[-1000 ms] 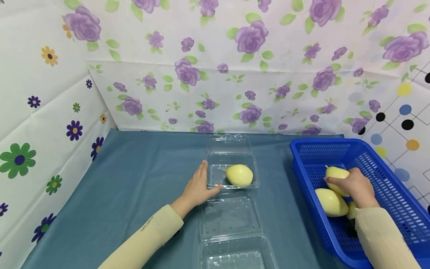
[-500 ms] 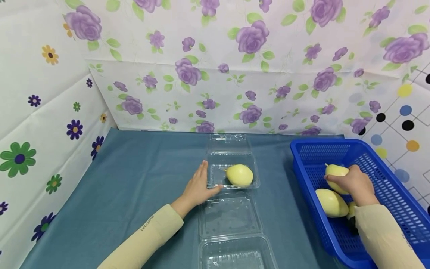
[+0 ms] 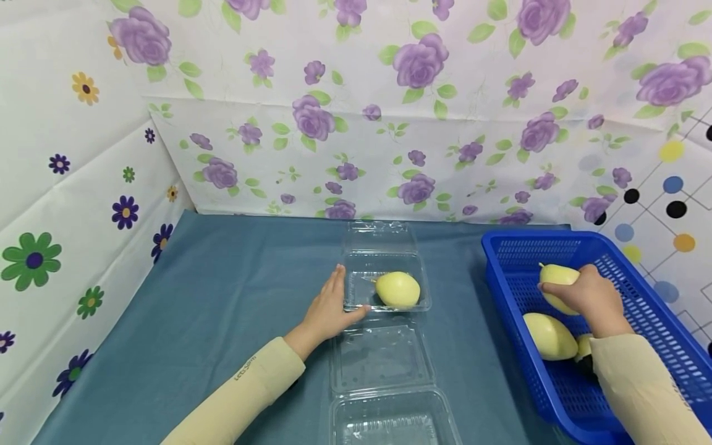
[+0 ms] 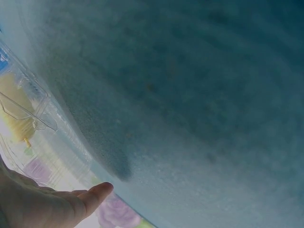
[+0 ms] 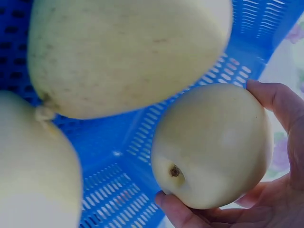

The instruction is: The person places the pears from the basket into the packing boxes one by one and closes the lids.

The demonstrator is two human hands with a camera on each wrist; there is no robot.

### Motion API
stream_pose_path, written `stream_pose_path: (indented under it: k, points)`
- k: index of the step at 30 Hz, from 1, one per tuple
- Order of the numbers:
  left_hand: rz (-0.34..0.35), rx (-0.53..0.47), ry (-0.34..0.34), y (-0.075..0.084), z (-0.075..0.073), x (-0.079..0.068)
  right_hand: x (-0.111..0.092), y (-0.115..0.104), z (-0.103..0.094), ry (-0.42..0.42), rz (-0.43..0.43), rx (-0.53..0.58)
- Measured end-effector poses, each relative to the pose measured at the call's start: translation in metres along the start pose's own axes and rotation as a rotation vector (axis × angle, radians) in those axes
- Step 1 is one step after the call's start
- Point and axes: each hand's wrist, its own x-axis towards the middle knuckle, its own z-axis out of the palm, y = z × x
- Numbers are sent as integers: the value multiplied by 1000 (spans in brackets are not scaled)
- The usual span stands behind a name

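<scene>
In the basket's far left part, my right hand (image 3: 596, 300) grips a pale yellow melon (image 3: 556, 281). The right wrist view shows thumb and fingertips around this melon (image 5: 213, 147), its brown scar facing the camera. Below it lies another melon (image 3: 549, 337); a further one (image 3: 584, 346) is partly hidden by my right sleeve. My left hand (image 3: 325, 312) rests at the left side of a lidded clear plastic container (image 3: 356, 290), fingers straight, thumb at the front rim. One melon (image 3: 398, 289) lies in that container's right half, its stem pointing left.
The blue perforated basket (image 3: 534, 383) has raised walls and stands at the right. A second clear container (image 3: 389, 426), its lid folded back, lies nearer me. Blue-green cloth (image 3: 239, 266) covers the table; flowered sheets (image 3: 361, 154) stand behind and at the side.
My right hand has lifted the melon slightly up in the basket, away from the melon below it. My left hand and the containers have stayed in place.
</scene>
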Motion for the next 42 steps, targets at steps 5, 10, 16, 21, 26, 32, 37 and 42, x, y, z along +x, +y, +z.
stream_pose_path:
  k: [5, 10, 16, 21, 26, 32, 37, 42]
  points:
    - [-9, -8, -2, -1, -1, -2, -3, -10, -2, 60, -43, 3]
    - [-5, -3, 1, -2, -2, -3, -8, -19, -3, 121, -67, 9]
    - [-8, -4, -1, -2, -2, -3, -15, -29, -4, 129, -86, 23]
    - [-12, -3, 0, -2, -2, -2, -20, -38, -5, 151, -113, 18]
    - [-7, 1, 3, -2, -1, -1, -25, -47, -6, 198, -141, 29]
    - [0, 8, 1, -2, -1, 0, -31, -57, -6, 239, -161, 62]
    - [7, 8, 6, -1, 0, 0, -37, -68, -5, 246, -180, 85]
    - [10, 9, 6, -1, 0, 1, -39, -75, -3, 258, -192, 95]
